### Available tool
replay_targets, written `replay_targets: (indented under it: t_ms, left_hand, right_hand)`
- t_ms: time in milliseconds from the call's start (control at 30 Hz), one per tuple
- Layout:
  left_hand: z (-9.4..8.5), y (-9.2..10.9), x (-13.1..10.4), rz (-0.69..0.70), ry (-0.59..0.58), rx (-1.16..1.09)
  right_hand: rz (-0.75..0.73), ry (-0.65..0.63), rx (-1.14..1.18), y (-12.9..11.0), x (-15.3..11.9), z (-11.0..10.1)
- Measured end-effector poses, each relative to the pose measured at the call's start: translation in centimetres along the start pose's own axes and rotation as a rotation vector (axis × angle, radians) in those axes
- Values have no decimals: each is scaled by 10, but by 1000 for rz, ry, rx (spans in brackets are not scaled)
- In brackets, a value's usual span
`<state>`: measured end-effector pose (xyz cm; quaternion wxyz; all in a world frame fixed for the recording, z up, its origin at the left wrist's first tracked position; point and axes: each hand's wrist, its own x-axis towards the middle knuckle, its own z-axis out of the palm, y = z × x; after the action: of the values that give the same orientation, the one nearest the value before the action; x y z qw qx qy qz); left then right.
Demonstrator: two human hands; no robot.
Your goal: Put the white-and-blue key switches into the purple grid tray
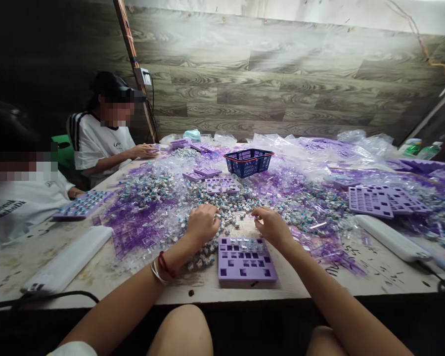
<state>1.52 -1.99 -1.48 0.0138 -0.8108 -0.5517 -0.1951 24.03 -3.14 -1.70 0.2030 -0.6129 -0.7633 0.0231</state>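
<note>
Purple slotted tray (pixel 255 274), bottom centre of frame, looks partway tbh: transparent pieces (pixel 246 244) up top, lower slots (pixel 243 272) unfilled, left hand (pixel 203 222) and right hand (pixel 273 226) fingers curled narrow, can't tell if holding anything.

Lilac tray (pixel 247 265), navy basket (pixel 244 168)

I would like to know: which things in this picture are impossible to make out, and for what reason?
All in the head view:
Left hand: whether it holds anything; its back hides most of the fingers.
Right hand: whether it pinches anything; too small at the fingertips.
Dark blue basket: its floor, hidden by the near wall.
Nearest co-worker: cut off by the left edge.
</note>
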Motion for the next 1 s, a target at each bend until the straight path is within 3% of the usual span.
replay_targets:
  t_ms: [100,233,400,600,1000]
  left_hand:
    - [3,-10,5,-84,-59,41]
    - [5,-10,3,-69,-122,108]
    - [3,-4,0,-56,-117,169]
    - [-2,-4,1,-115,-164,87]
    - [12,-10,5,-123,-104,94]
  right_hand:
    - [-115,63,262,5,-12,-7]
    - [-239,107,442,-1,-31,-19]
    - [-330,16,458,-17,-50,-29]
    - [-320,-74,416,-27,-55,-22]
    - [-374,-43,430,-26,-47,-6]
